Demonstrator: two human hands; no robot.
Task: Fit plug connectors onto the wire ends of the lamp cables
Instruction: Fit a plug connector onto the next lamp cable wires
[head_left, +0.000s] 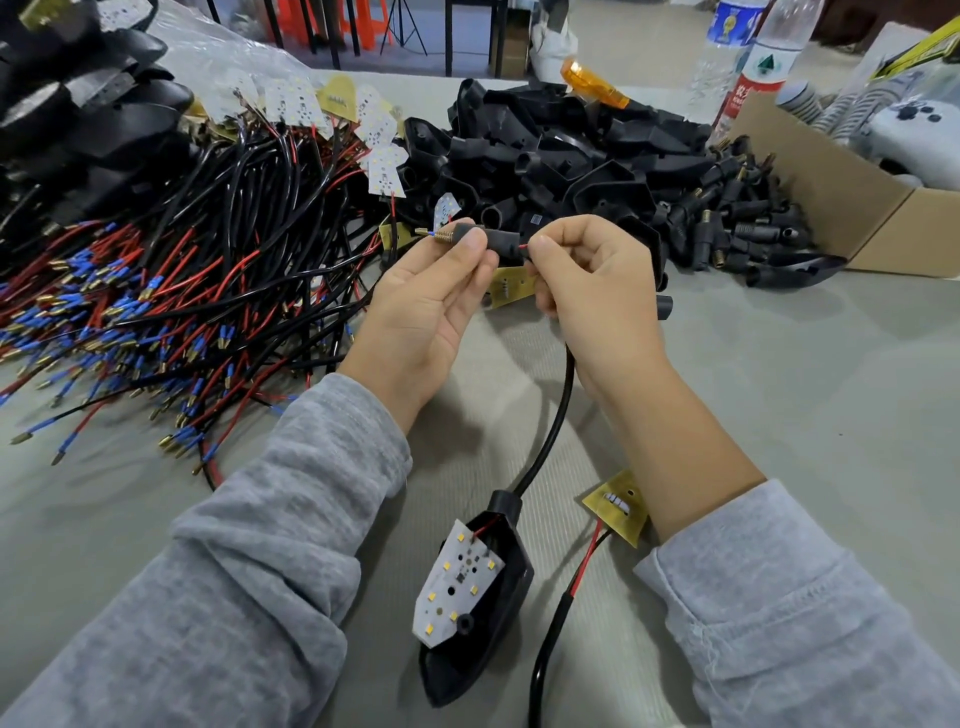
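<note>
Head view looks down on a grey table (779, 415) where both hands meet over a black plug connector (498, 240), the landmark for everything else. On the connector's left end the left hand (426, 301) pinches it between thumb and fingers, with a brass threaded tip (443, 237) and a bit of blue sleeve poking out just past the thumb. At the connector's right end the right hand (587, 280) pinches a thin red wire (523, 247) where it enters the connector, its other fingers curled. A black lamp cable (558, 415) drops from under the right hand, below the connector, and runs down to a black lamp housing (483, 597) lying on the table nearer the person, with a white LED board (457, 577) resting tilted in its open face. Just right of that housing lies a small yellow circuit board (618, 506) with red and black leads running to another black cable. Left of the connector sprawls a big heap of red and black wires (156, 291) with blue-sleeved brass ends. Beyond the connector sits a pile of black housings (561, 156), and to its right a heap of loose black plug connectors (743, 218) against a cardboard box (831, 208). Grey sleeves cover both forearms.
</note>
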